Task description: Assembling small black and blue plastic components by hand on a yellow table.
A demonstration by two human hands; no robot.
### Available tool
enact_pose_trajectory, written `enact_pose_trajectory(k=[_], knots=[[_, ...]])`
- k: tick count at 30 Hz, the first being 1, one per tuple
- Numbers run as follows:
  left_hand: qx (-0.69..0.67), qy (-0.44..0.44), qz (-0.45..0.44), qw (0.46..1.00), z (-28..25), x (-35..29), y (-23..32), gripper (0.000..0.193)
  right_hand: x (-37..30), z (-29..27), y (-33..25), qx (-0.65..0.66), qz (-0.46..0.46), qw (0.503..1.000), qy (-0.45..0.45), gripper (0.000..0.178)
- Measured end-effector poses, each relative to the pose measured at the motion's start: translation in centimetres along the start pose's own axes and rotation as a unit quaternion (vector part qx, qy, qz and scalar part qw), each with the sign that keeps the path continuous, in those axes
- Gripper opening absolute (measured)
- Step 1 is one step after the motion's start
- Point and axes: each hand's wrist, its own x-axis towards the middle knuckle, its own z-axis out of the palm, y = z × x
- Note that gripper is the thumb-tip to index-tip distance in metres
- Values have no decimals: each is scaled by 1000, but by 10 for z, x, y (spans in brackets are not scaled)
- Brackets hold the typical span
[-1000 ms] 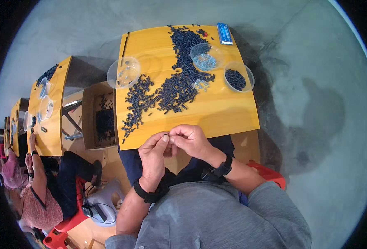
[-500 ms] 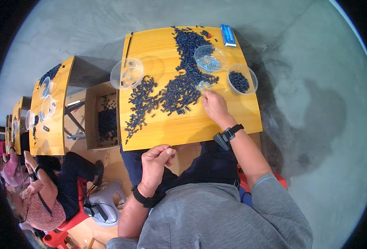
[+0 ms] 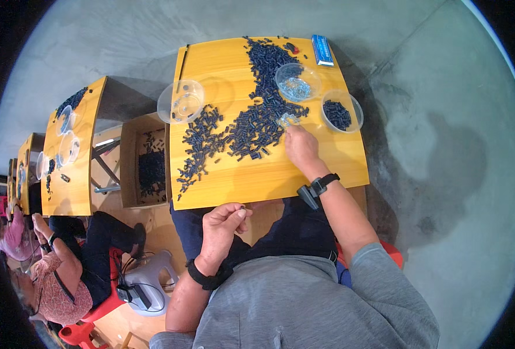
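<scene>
Pinching a dark piece [image 3: 243, 207] beyond the surface's [image 3: 240, 187] near edge, the left hand [image 3: 222, 227] could drop it if its pinch slackens; the right hand's [image 3: 301, 146] grip, by pale bits [image 3: 287, 119] rightward, is indiscernible.

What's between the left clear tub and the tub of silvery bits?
Head view: a stretch of yellow tabletop first, then the heap of black pieces, nearer the tub of silvery bits.
</scene>
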Motion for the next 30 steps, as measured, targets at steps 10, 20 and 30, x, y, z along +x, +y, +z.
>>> enact_pose_trajectory(k=[10,20,30], knots=[[3,17,-25,1000,2,-4,-5,9,2,-6,-6,33,-8,999,7,13],[18,4,4,1000,-2,-5,-5,9,3,6,-2,-12,-11,1000,18,12],[-6,11,49,999,3,-4,13,11,-24,-46,-36,623,185,746,-143,10]])
